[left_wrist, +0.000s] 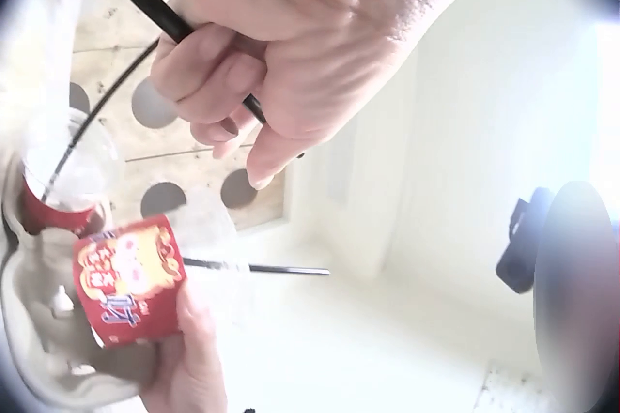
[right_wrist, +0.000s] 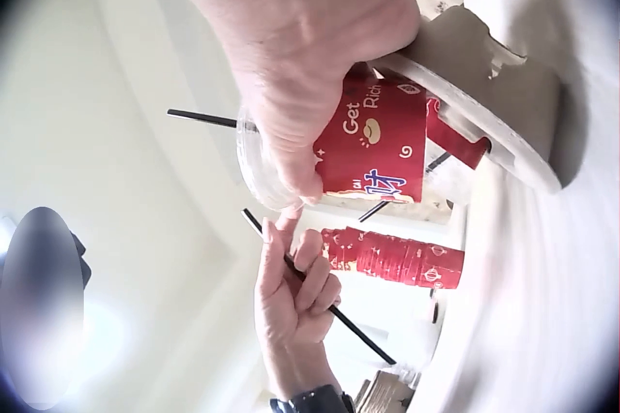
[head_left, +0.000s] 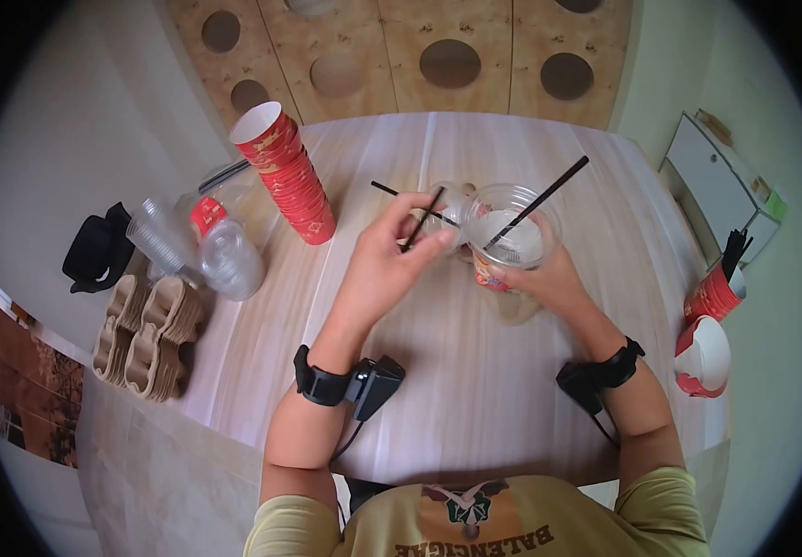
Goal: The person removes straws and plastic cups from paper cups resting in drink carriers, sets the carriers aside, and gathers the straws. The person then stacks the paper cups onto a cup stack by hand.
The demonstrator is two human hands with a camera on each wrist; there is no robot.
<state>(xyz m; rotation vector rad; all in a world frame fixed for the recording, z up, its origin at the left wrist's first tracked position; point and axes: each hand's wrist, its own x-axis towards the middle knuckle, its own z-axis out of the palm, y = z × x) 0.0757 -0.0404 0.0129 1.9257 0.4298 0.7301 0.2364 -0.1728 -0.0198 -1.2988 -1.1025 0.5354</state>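
My left hand (head_left: 384,255) pinches a black straw (left_wrist: 145,1) between curled fingers, left of the cups. My right hand (right_wrist: 291,74) grips a red paper cup (right_wrist: 373,142) with a clear dome-like lid (head_left: 517,237) on it. Another black straw (head_left: 549,190) stands slanted out of that lid. The cup's base is at a grey pulp carrier (left_wrist: 107,389), tilted in the right wrist view. A second lidded cup (left_wrist: 58,214) with a straw (left_wrist: 111,93) sits in the carrier's other side.
A tall stack of red cups (head_left: 294,181) stands at the back left. Pulp carriers (head_left: 155,348), clear lids (head_left: 232,260) and clear cups (head_left: 164,237) lie at the left. Red cups (head_left: 712,297) holding black straws (head_left: 735,251) and a white-lined container (head_left: 703,357) sit at the right edge.
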